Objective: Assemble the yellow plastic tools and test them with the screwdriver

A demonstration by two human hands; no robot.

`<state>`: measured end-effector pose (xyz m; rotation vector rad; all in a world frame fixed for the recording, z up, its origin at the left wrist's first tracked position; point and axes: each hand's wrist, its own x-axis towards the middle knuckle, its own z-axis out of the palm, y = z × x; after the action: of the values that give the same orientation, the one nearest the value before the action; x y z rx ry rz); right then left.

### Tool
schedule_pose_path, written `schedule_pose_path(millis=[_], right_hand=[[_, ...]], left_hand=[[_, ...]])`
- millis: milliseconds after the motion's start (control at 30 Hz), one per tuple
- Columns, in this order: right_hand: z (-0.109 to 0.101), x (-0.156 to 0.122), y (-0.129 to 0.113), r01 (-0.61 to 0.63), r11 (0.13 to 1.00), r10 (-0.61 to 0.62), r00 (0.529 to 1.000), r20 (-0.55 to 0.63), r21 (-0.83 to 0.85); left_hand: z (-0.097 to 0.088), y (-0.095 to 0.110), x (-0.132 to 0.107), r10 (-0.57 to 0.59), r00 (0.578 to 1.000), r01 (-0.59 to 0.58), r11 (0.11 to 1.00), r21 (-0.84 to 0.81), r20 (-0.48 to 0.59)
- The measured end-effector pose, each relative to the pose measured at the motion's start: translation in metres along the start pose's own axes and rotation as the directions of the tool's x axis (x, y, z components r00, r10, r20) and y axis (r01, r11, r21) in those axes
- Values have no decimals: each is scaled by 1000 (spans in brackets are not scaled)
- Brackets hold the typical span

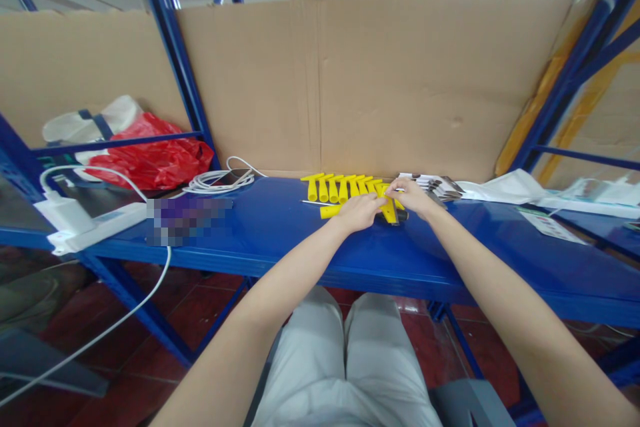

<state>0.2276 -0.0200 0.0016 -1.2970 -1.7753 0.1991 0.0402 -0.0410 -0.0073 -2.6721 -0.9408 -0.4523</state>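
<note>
My left hand (361, 211) is closed on a yellow plastic piece (389, 211) with a flared end, low over the blue shelf top. Just right of it, my right hand (411, 196) has its fingertips pinched together at the upper part of that piece; anything small between them cannot be made out. A row of several similar yellow plastic pieces (333, 189), each with a round-ended handle and a wide head, lies behind my left hand. Beside that hand rests another yellow piece (329, 212). A dark object (403, 215) shows partly beneath the held piece.
A thin metal rod (314, 201) lies left of my hands. Flat printed packets (440, 187) and white sheets (505, 187) are to the right. Leftward are a coiled white cable (217, 181), a red plastic bag (150, 155) and a power strip (107, 223). Cardboard (400, 87) stands behind.
</note>
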Motion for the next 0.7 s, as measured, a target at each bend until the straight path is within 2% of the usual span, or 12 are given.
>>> schedule_pose_path(millis=[167,367,433,567,700], right_hand=[[8,-2,-2,-195,975,196,981,-2,105],[13,-2,-2,-300,909,342,934,-105,291],[9,-3,-5,-334,886,370,927,-56,321],[0,-9,-14,-404,854,373,915,156,327],[-2,-12,-19,-446,836,395,894,214,319]], left_hand=[[1,-1,0,-1,1000,1,1000,-1,-8],[5,-4,2,-51,997,47,997,-67,-54],[6,-5,3,-82,994,75,992,-98,-77],[4,-7,2,-110,990,99,988,-119,-90],[3,-7,2,-105,991,94,988,-127,-88]])
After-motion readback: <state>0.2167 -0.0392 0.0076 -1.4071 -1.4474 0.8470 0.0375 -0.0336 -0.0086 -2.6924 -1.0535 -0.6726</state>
